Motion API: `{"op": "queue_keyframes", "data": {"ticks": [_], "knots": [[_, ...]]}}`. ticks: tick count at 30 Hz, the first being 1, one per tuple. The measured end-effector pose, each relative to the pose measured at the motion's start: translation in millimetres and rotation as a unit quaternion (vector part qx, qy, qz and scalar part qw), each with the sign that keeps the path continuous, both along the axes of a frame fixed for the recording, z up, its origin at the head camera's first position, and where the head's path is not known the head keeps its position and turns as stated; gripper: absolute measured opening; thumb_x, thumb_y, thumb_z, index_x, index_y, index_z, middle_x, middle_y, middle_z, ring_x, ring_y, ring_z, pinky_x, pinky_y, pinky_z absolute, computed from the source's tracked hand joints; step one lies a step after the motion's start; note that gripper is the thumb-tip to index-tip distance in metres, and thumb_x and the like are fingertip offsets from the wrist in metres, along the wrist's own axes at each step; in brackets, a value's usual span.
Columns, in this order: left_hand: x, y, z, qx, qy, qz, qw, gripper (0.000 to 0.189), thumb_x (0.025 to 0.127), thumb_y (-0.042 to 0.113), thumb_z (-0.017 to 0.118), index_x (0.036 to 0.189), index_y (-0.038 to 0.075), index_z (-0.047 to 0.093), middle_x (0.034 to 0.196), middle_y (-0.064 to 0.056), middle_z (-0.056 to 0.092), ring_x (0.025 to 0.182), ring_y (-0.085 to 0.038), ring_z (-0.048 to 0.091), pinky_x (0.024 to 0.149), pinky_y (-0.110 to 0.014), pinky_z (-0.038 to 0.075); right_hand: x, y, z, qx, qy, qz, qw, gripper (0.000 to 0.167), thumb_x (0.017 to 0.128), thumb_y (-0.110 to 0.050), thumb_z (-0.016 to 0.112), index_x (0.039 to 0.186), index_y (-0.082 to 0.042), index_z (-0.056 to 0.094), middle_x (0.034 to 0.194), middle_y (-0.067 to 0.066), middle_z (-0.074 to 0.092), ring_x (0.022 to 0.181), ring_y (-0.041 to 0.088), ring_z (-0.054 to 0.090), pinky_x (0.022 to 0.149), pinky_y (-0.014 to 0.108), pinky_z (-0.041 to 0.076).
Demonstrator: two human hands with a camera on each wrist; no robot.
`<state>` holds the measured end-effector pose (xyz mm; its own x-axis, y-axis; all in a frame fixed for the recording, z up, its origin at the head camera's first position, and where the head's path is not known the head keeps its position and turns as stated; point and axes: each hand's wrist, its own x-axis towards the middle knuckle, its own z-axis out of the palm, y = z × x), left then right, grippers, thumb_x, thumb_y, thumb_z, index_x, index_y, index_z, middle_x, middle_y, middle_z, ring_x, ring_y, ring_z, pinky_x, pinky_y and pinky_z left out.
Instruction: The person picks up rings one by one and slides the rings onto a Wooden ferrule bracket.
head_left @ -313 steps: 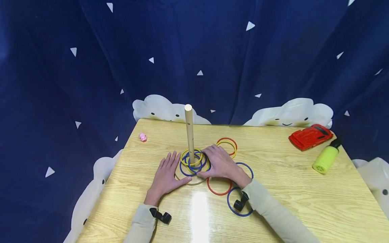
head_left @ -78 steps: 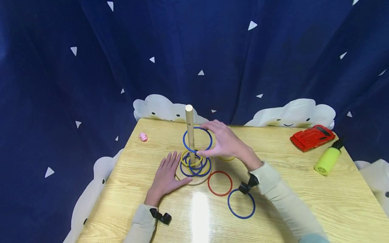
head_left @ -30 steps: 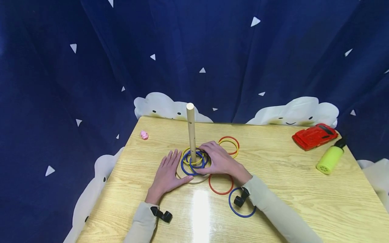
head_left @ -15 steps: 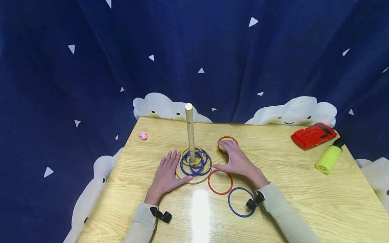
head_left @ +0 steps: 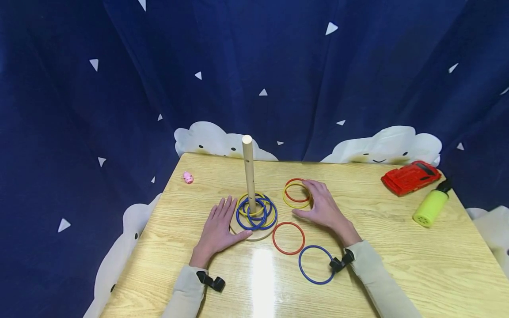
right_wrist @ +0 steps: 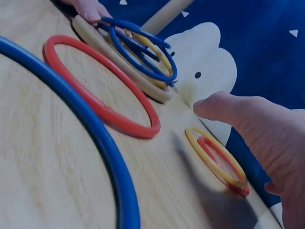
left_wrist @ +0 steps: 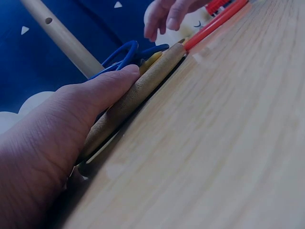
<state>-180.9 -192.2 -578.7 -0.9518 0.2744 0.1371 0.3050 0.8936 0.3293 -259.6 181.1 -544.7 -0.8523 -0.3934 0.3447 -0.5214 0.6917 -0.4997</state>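
Note:
A wooden peg (head_left: pixel 249 176) stands upright on a round wooden base (head_left: pixel 260 235), with several blue and yellow rings lying around its foot. My left hand (head_left: pixel 216 232) rests at the base's left side with fingers straight; in the left wrist view its thumb (left_wrist: pixel 107 88) lies along the base's rim. My right hand (head_left: pixel 324 211) holds nothing, thumb and fingers spread apart at the right side of a yellow ring (head_left: pixel 284 195). That ring overlaps a red ring (head_left: pixel 295 179) at the back. Closer in, another red ring (head_left: pixel 288 254) lies beside the base.
A loose blue ring (head_left: pixel 317 283) lies at the front, below the right wrist. Toward the back right are a red toy car (head_left: pixel 411 178) and a yellow-green bottle-like object (head_left: pixel 431 209) with a black end. A small pink pig figure (head_left: pixel 188 177) sits at back left.
The right hand has lowered a blue ring over the peg onto the pile, let go and moved right to the yellow and red rings. The left hand has stayed at the base.

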Motion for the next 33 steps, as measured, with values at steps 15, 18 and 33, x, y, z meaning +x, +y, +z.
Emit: {"op": "queue_keyframes", "data": {"ticks": [15, 18, 33], "knots": [[-0.2, 1.7, 0.2, -0.002, -0.007, 0.001, 1.0000, 0.121, 0.082, 0.088, 0.056, 0.169, 0.015, 0.014, 0.175, -0.010, 0.016, 0.162, -0.031, 0.010, 0.130, -0.048, 0.009, -11.9, 5.7, -14.7, 0.021, -0.013, -0.029, 0.9993, 0.108, 0.067, -0.061, 0.091, 0.149, -0.001, 0.053, 0.142, 0.019, 0.051, 0.129, 0.039, 0.046, 0.106, 0.057, 0.043], [-0.1, 1.7, -0.2, -0.003, -0.003, 0.001, 1.0000, 0.121, 0.082, 0.088, 0.055, 0.169, 0.016, 0.014, 0.175, -0.010, 0.016, 0.162, -0.031, 0.011, 0.130, -0.049, 0.010, -14.4, 5.8, -17.8, 0.027, -0.018, -0.035, 0.9989, 0.108, 0.068, -0.063, 0.090, 0.149, -0.001, 0.053, 0.141, 0.019, 0.051, 0.127, 0.039, 0.047, 0.104, 0.058, 0.044], [0.4, 0.7, -0.5, -0.002, 0.000, 0.004, 1.0000, 0.121, 0.081, 0.088, 0.055, 0.169, 0.014, 0.017, 0.174, -0.010, 0.017, 0.161, -0.031, 0.012, 0.130, -0.049, 0.011, -22.1, 1.1, -17.7, 0.047, -0.033, -0.036, 0.9977, 0.107, 0.067, -0.066, 0.089, 0.146, -0.001, 0.057, 0.133, 0.016, 0.055, 0.119, 0.037, 0.050, 0.098, 0.056, 0.044]]}}
